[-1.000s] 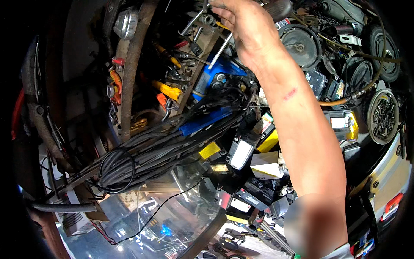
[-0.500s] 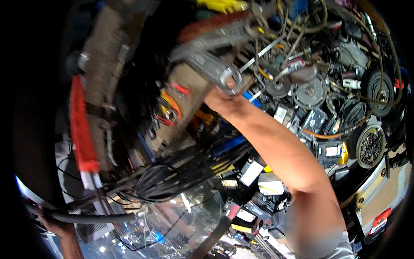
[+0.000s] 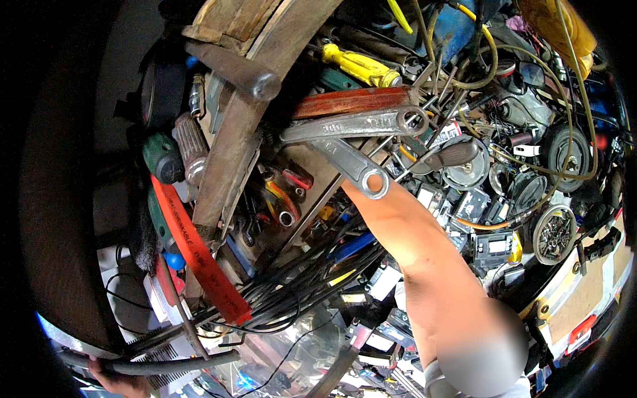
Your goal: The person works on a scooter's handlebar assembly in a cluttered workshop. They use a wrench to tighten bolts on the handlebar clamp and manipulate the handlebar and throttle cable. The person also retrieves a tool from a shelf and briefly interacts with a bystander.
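Along its upper edge and right side, the wooden rack [image 3: 225, 159] bears tools with handles and ring ends jutting outward, presumably so each can be drawn singly. Right forearm [image 3: 418, 252] reaches up to the rack's right side and ends behind a wrench [image 3: 348, 161]; right hand hidden there, so cannot tell whether it is open, closed or gripping. Black cables [image 3: 302, 268] run past the rack's lower end, bunched, probably to check sprawl. Red strip [image 3: 202, 255] slants down at the rack's lower left, apparently kept long for cutting. Dark tube [image 3: 172, 365] lies beyond the lower left corner; beside it, taken as the person's own, the left hand [image 3: 119, 381], mostly hidden: grip cannot be told. Second wrench [image 3: 355, 125] sits above the first, red-brown handle [image 3: 352, 101] directly over it; their similar lie suggests stacking to save room. Yellow screwdriver [image 3: 361, 66] near the upper right corner, handle outward. Smallest: yellow-red tool [image 3: 284, 198] inside the rack.
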{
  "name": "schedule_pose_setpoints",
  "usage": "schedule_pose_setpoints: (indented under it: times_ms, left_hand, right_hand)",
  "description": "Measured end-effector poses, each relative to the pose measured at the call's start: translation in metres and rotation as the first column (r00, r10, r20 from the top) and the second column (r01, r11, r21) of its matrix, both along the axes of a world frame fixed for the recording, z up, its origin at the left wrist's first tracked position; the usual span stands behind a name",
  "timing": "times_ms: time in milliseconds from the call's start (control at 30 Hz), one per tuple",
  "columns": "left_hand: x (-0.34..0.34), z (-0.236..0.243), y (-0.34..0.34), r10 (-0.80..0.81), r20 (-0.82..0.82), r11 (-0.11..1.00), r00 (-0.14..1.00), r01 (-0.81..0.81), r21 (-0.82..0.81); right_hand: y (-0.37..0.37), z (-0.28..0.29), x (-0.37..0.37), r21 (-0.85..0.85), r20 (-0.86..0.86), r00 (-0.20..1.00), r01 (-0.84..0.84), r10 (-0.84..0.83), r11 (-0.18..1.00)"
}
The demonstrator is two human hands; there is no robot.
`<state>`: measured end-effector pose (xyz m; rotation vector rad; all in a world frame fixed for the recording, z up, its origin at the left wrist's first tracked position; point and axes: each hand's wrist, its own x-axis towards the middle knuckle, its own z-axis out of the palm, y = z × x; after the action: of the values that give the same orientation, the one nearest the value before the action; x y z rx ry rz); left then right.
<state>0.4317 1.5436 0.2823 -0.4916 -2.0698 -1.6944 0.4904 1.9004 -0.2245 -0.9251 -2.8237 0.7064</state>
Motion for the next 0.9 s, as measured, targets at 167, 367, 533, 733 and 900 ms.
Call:
schedule_pose_setpoints:
  times_ms: [167,367,533,733,900]
  left_hand:
    - [-0.045,0.016,-0.042,-0.104,0.104,0.994,0.989,0.105,-0.010]
    - [-0.084,0.034,-0.091,-0.158,-0.046,0.963,0.986,0.144,-0.227]
    - [-0.008,-0.020,0.015,0.016,0.138,0.999,0.990,-0.022,0.037]
    - [-0.086,-0.018,-0.064,-0.413,-0.235,0.746,0.880,0.179,-0.641]
    - [-0.144,-0.071,-0.092,-0.570,-0.297,0.398,0.766,-0.059,-0.916]
  right_hand:
    - [-0.002,-0.009,-0.003,0.013,0.021,1.000,-0.001,0.001,1.000]
    - [-0.007,-0.015,0.004,0.036,0.017,1.000,0.023,-0.023,0.999]
    - [-0.025,-0.018,0.021,0.032,-0.033,0.998,0.050,-0.049,0.998]
    - [-0.163,0.016,0.120,-0.183,-0.560,0.742,0.324,-0.369,0.928]
    - [-0.354,0.084,0.287,-0.645,-0.321,0.780,0.235,-0.537,0.727]
